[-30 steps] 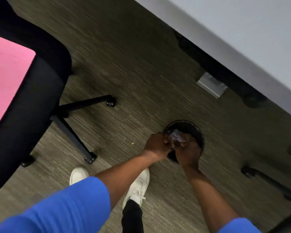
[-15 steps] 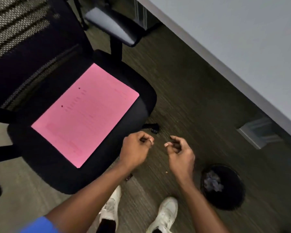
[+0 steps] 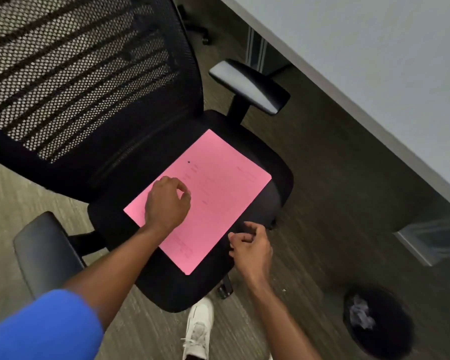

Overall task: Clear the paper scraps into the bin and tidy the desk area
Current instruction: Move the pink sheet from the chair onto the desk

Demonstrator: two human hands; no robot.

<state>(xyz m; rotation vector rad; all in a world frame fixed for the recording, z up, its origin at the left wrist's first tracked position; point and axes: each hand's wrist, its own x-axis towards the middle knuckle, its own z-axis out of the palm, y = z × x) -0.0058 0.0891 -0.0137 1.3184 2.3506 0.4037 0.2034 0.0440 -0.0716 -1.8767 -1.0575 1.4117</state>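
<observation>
Crumpled white paper scraps [image 3: 360,314] lie inside the round black bin [image 3: 390,344] on the carpet, below the desk [image 3: 374,61] edge. A flat pink paper sheet [image 3: 218,193] rests on the black mesh office chair [image 3: 244,287] seat, long axis running from the near right seat edge toward the backrest. The left hand [image 3: 166,203], loosely curled and holding nothing, hovers over the sheet's left edge and is nearer. The right hand [image 3: 252,249], also curled and empty, hangs just off the sheet's near right edge, at the seat's front rim. Probable next step: lifting the sheet.

Black mesh chair [image 3: 94,81], perhaps grey carpet [image 3: 335,203].
</observation>
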